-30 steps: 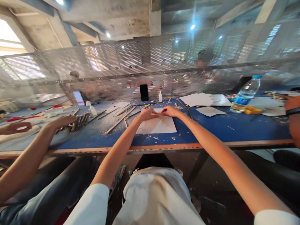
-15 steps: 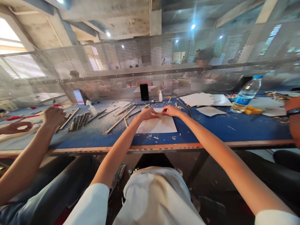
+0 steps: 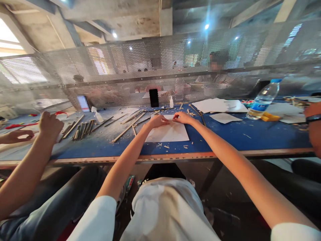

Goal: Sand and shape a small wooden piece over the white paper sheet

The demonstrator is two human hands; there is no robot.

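A white sheet of paper [image 3: 173,132] lies on the blue tabletop in front of me. Over its upper left part is my left hand [image 3: 158,121], its fingers bent and drawn together. Close beside it, at the sheet's upper edge, my right hand [image 3: 181,117] has thumb and forefinger pinched. Whatever is between the fingers of either hand is too small to make out. Wood shavings [image 3: 166,146] lie just below the sheet.
A black phone [image 3: 153,98] and a small white bottle [image 3: 171,102] stand behind my hands. Wooden sticks [image 3: 125,132] lie leftward. Rightward are papers [image 3: 213,105] and a water bottle [image 3: 265,100]. People sit on both sides; one's hand [image 3: 50,125] is raised at the left.
The raised hand of the person at the left has moved slightly left. My own hands have barely moved over the sheet.
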